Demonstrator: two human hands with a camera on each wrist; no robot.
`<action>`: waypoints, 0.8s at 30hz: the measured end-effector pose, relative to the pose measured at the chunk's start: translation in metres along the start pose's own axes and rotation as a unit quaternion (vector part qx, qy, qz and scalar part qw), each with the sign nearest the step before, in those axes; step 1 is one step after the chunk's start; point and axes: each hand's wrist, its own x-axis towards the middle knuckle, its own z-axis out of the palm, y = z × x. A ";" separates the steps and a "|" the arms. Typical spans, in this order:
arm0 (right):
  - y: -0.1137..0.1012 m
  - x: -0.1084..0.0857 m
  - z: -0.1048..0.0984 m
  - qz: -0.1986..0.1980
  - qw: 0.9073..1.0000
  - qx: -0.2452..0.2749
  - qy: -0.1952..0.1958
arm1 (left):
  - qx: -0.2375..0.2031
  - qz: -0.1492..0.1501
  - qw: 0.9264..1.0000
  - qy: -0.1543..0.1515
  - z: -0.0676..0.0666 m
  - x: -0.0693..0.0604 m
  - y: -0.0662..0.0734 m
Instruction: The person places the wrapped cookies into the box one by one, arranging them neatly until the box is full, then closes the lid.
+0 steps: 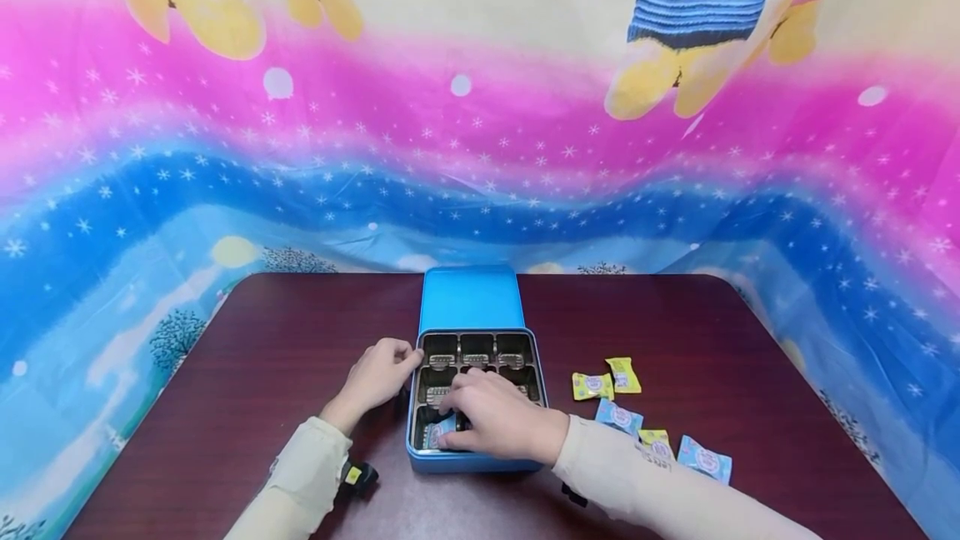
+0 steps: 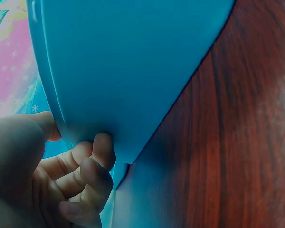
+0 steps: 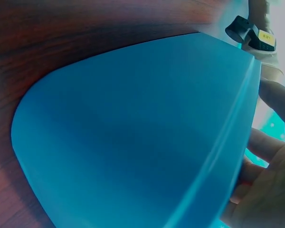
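Observation:
A blue tin (image 1: 474,463) stands on the table, its dark inner tray (image 1: 459,367) divided into several compartments. My left hand (image 1: 382,375) holds the tin's left edge, thumb at the rim and bent fingers against the side wall, as the left wrist view shows. Over the tray's front part reaches my right hand (image 1: 498,415). Its thumb and forefinger are around a blue wrapped sweet (image 1: 441,432) in the front left compartment. My right hand hides several other compartments. In the right wrist view the tin's outer wall (image 3: 133,128) covers the fingertips' work.
Behind the tin lies its blue lid (image 1: 471,298). To the right are scattered yellow wrapped sweets (image 1: 592,386) and blue wrapped sweets (image 1: 705,460), some under or beside the right forearm. A patterned cloth (image 1: 480,148) hangs behind the dark red table (image 1: 315,315).

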 end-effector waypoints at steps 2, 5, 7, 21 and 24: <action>0.001 -0.001 0.000 0.004 1.000 0.010 -0.001 | 0.001 0.000 1.000 0.000 0.000 0.000 0.000; 0.002 -0.002 -0.001 0.011 1.000 0.026 -0.001 | 0.002 -0.002 1.000 0.000 0.000 -0.001 0.000; 0.003 -0.003 -0.002 0.013 0.999 0.037 0.001 | 0.001 -0.002 1.000 -0.001 0.001 -0.001 0.000; 0.010 -0.007 -0.003 0.002 0.998 0.057 0.029 | 0.004 0.001 1.000 0.000 0.001 0.002 -0.001; 0.010 -0.009 -0.005 0.004 0.998 0.060 0.035 | 0.003 0.000 1.000 -0.001 0.000 0.002 -0.001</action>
